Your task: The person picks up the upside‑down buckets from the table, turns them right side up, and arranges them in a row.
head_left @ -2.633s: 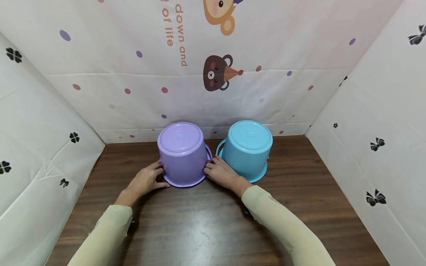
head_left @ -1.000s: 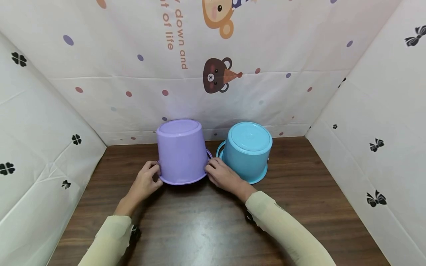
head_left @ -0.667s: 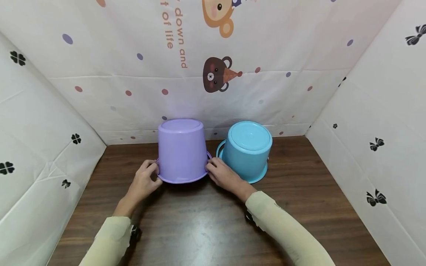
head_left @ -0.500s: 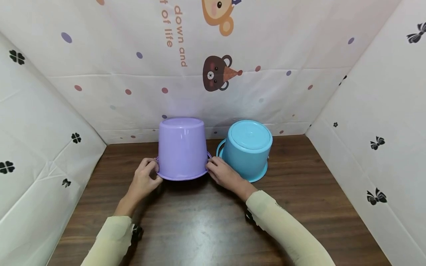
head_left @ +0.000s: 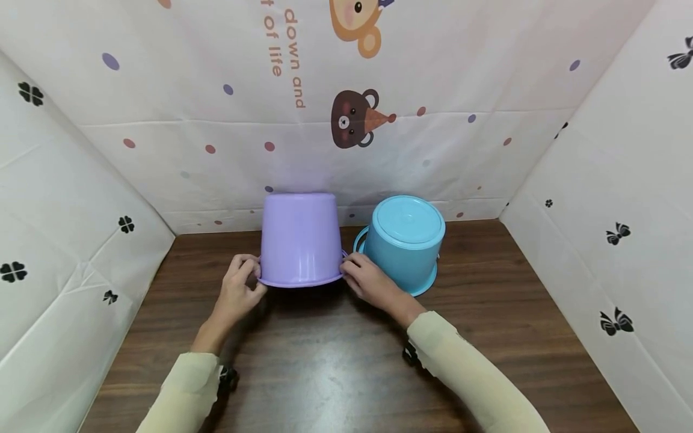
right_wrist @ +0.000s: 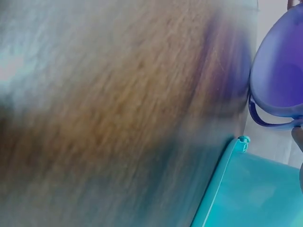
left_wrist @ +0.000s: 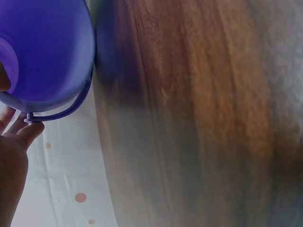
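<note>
A purple bucket (head_left: 300, 240) is upside down and tilted back towards the rear wall, its near rim raised off the table. My left hand (head_left: 237, 288) pinches the rim on the left side. On the right side my right hand (head_left: 373, 281) grips the same rim. The left wrist view looks into the hollow inside of the bucket (left_wrist: 47, 52), with its handle (left_wrist: 71, 109) hanging by the rim. Fingers (left_wrist: 31, 132) of the left hand lie outside the rim there. A light blue bucket (head_left: 406, 252) stands upside down on the table, just behind my right hand.
The dark wooden table (head_left: 303, 373) is bounded by a white patterned rear sheet (head_left: 216, 174) and side sheets to the left (head_left: 59, 240) and right (head_left: 606, 180). The blue bucket's handle (head_left: 360, 239) sticks out towards the purple one.
The purple bucket has tipped further back: its near rim has risen and its bottom has turned out of sight. Both hands have stayed on its rim. The blue bucket has not moved.
</note>
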Tool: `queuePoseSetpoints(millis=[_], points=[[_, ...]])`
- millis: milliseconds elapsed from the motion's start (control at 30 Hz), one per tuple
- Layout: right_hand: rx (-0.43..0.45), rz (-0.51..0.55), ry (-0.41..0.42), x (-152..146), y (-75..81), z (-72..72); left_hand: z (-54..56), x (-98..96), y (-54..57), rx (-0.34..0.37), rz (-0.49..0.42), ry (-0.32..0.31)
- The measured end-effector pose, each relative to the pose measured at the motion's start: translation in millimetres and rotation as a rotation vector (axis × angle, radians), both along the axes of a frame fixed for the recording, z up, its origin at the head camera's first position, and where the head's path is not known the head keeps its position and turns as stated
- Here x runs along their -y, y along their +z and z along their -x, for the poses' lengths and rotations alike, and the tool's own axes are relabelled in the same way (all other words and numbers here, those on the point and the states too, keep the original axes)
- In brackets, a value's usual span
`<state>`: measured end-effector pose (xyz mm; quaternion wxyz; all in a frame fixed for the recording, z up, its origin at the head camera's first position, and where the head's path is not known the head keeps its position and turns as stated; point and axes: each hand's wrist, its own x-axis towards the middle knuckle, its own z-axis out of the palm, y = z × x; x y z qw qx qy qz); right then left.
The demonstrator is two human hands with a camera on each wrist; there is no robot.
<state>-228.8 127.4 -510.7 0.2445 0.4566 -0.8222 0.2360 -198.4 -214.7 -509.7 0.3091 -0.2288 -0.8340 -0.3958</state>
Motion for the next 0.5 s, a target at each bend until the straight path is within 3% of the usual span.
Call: queuePoseSetpoints(millis=[233, 500], points=[[-0.011, 0.033, 0.007, -2.9, 7.8, -7.6, -9.7, -3.7, 8.8, 0.009, -0.057, -0.011], [0.024, 0.069, -0.014, -2.5, 21.6, -17.9, -21.1, -6.5, 27.9, 0.014, -0.076, -0.001]])
